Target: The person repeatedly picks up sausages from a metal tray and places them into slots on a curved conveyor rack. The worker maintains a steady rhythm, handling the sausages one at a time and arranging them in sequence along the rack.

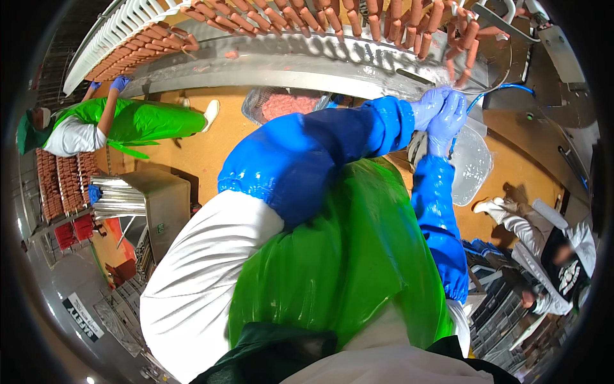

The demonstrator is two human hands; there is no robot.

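My left hand (426, 106) and my right hand (446, 122), both in thin purple-blue gloves, are pressed together at the front edge of a metal trough (307, 72). Their fingers are curled in, and whatever may lie between them is hidden. Just beyond the fingertips dangles a loop of linked sausages (464, 53), its lower end close to my hands. More sausage links (336, 19) hang in a long row over the trough. Blue plastic sleeves (434, 211) cover my forearms, and a green apron (326, 273) covers my front.
Below the trough, a plastic-lined container (288, 104) holds pinkish meat. A clear plastic-lined bin (470, 165) stands under my hands, beside a blue hose (479, 98). White hooks (129, 24) carry links on the left. A co-worker (120, 120) stands there; another person (551, 259) is at right.
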